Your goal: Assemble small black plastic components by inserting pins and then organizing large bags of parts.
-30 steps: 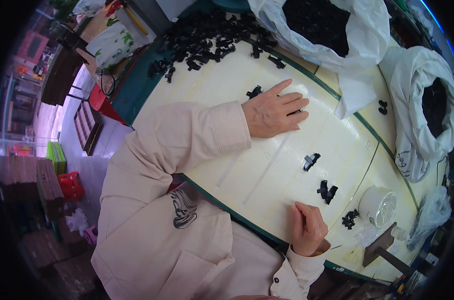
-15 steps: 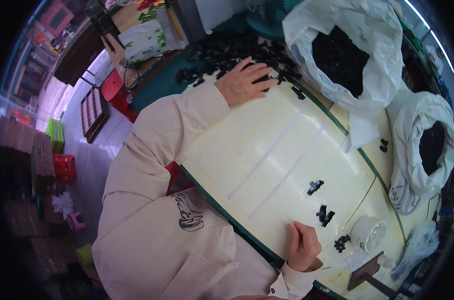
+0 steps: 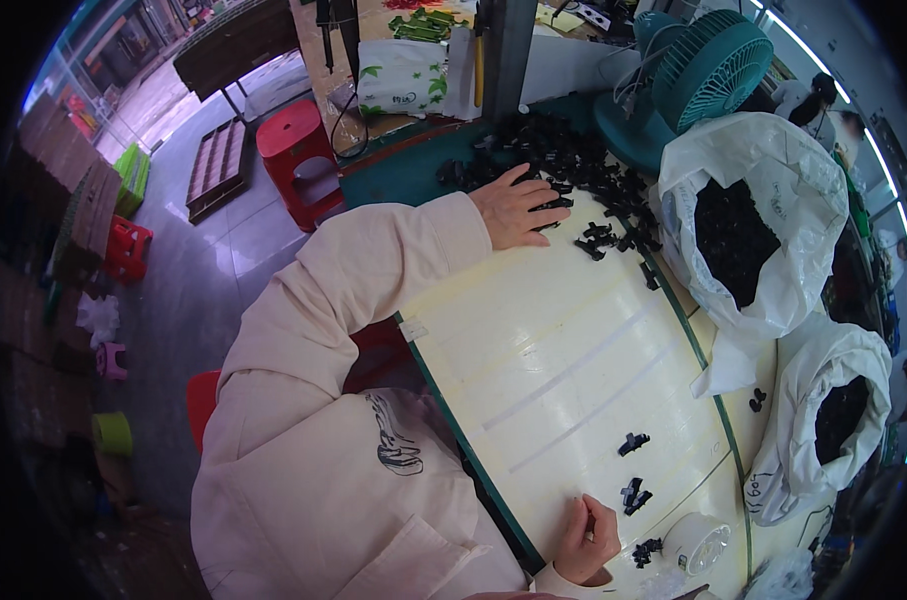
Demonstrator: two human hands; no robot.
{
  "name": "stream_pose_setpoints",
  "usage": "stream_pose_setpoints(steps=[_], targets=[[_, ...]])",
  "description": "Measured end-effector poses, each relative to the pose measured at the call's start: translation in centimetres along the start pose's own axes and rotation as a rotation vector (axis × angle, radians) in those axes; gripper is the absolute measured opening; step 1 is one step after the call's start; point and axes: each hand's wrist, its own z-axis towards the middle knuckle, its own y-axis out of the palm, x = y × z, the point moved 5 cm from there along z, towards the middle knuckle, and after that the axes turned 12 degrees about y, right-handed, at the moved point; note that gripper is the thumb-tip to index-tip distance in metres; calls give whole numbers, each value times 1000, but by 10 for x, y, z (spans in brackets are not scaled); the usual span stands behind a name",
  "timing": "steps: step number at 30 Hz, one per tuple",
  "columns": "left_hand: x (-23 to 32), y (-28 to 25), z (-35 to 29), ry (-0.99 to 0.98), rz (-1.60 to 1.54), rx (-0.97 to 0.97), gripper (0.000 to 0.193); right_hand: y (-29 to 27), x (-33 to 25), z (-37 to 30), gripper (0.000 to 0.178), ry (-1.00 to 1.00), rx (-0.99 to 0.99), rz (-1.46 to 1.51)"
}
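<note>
My left hand (image 3: 522, 209) reaches to the near edge of a pile of small black plastic parts (image 3: 573, 150), palm down with fingers spread. Black parts show beside and partly under its fingers, but I see none gripped. A few loose parts (image 3: 596, 240) lie just right of it. Near the table's front edge rests my right hand (image 3: 586, 541), curled with thumb and fingers together; whether anything is inside is hidden. Just beyond it lie two joined-looking black parts (image 3: 634, 496) and a single black part (image 3: 633, 443). A small black cluster (image 3: 646, 552) sits to its right.
Two white sacks of black parts, a large one (image 3: 703, 290) and a smaller one (image 3: 763, 480), stand at the right. A green fan (image 3: 713, 75) is behind the pile. A round white container (image 3: 685, 545) sits near my right hand. A red stool (image 3: 293, 150) stands at left.
The view has turned, so the table sits lower in it and more of the fan shows. Several parts now lie apart from the pile beside my left hand. My right hand stays curled.
</note>
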Motion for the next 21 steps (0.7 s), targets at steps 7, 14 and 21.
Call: stream_pose_setpoints(steps=[7,14,21], targets=[[-18,-17,-34,88,-30,16,51,-2,-1,-1,6,10,9,-22],[-37,-21,-52,111,47,-32,52,-6,2,-3,8,95,-4,6],[11,-71,-33,151,146,99,57,-11,-7,6,12,134,39,78]])
